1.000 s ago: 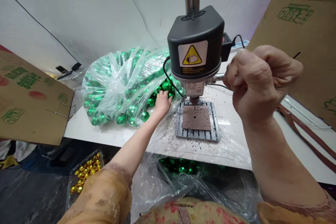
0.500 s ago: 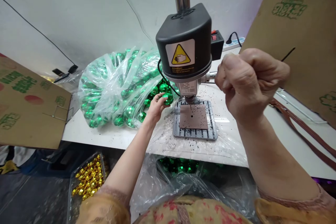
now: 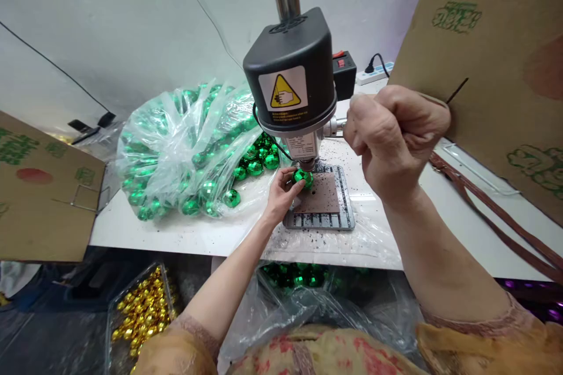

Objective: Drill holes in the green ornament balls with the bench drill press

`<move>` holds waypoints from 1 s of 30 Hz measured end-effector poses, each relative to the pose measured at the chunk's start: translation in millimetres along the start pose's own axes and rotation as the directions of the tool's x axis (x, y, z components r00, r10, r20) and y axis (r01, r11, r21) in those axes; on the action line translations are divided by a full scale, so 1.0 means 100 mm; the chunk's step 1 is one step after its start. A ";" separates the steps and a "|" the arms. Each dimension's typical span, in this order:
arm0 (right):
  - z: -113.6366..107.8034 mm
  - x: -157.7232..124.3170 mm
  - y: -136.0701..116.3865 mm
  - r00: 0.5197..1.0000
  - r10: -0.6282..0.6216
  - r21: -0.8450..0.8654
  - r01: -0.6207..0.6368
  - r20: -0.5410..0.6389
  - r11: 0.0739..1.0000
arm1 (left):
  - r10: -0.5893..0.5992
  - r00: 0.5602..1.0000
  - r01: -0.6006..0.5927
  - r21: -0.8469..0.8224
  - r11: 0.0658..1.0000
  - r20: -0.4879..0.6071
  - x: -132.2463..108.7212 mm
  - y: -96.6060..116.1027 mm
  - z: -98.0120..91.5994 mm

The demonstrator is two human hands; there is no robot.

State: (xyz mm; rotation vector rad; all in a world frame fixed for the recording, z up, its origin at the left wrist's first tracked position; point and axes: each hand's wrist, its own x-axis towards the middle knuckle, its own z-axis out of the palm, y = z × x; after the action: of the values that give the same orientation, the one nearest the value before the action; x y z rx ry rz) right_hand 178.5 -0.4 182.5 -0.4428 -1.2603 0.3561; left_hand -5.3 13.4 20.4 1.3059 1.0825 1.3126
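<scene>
Between the thumb and fingers of my left hand is a shiny green faceted ball. It is beneath the chuck of a small black drill press, over the left part of a brown square pad. That pad lies on the slotted grey metal base, and dark chips are scattered around. At the press's right side, my right hand is closed in a fist around the feed handle; its grip hides most of the handle. The drill bit is hidden by the ball and chuck.
A clear plastic bag of green balls lies left of the press on the white table. Cardboard boxes flank both sides. Below the edge are a bin of gold balls and more green balls. A brown strap lies right.
My left hand has carried the green ball rightward from beside the bag to under the drill chuck. My right hand still grips the handle. The whole view has shifted slightly.
</scene>
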 end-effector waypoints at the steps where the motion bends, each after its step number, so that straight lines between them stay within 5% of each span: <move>1: 0.00 0.00 0.00 1.000 0.002 0.006 -0.002 0.000 1.000 | 0.009 1.000 -0.009 0.007 1.000 0.004 0.00 -0.02 0.01; 15: -0.01 0.00 0.00 0.995 -0.092 0.032 0.090 0.042 0.995 | 0.106 0.988 -0.122 0.147 0.982 0.114 -0.06 -0.13 -0.02; 30: 0.03 0.17 -0.08 0.998 -0.006 0.011 0.005 0.059 1.000 | 0.143 0.980 -0.174 0.244 0.954 0.141 -0.14 -0.14 0.09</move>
State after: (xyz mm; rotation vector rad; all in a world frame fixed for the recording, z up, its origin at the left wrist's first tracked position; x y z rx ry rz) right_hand 180.2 1.7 201.1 -0.4224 -1.3160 0.3732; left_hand 3.6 1.8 4.9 1.6736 1.1052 1.2199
